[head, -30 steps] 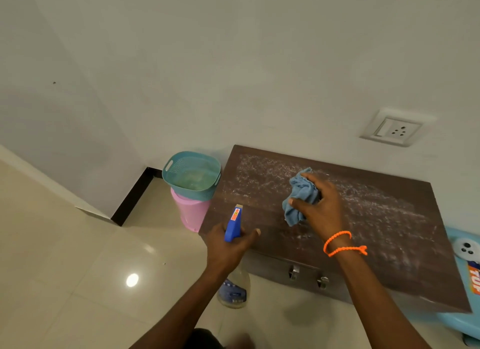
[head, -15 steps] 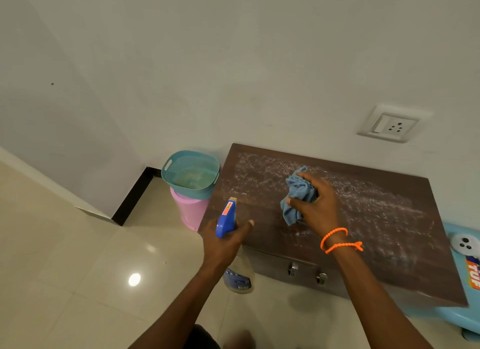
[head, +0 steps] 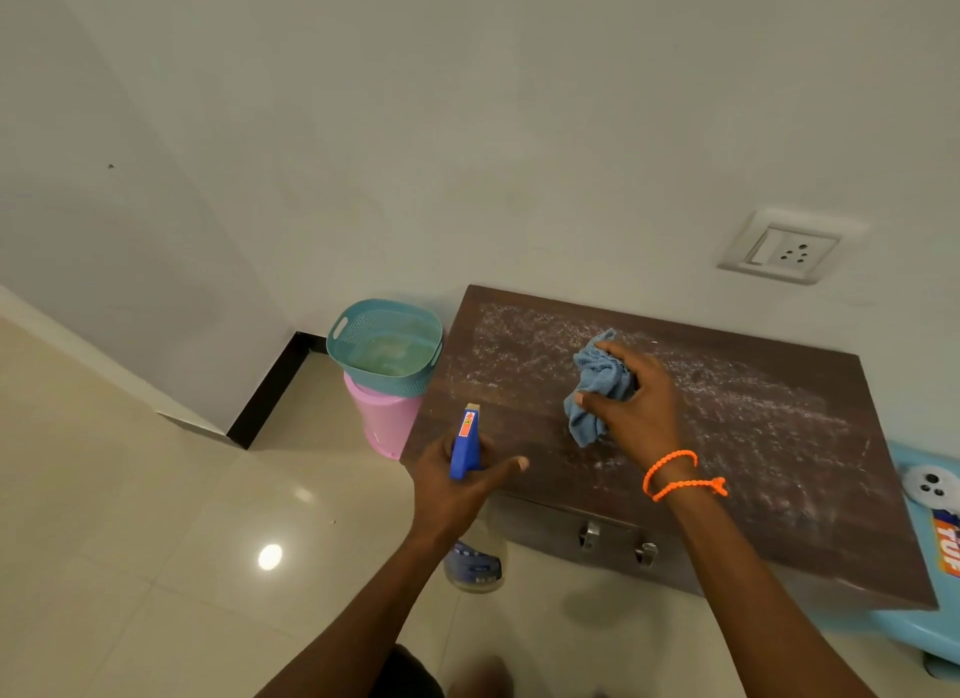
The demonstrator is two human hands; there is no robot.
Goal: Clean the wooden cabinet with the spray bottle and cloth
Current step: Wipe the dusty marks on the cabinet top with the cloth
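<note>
Cabinet top (head: 753,437) w/ cloth (head: 597,391) mid-left, far from right edge.

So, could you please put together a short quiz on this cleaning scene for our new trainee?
1. True or false: the left hand holds the spray bottle beside the cabinet's left front corner.
2. Multiple choice: what does the right hand hold against the wooden cabinet top? A. a sponge B. a crumpled blue cloth C. a brush
3. Fill in: the teal basket sits on top of a ____ bin, left of the cabinet.

Key
1. True; the grip is round the bottle's neck, under the blue trigger head.
2. B
3. pink
</note>
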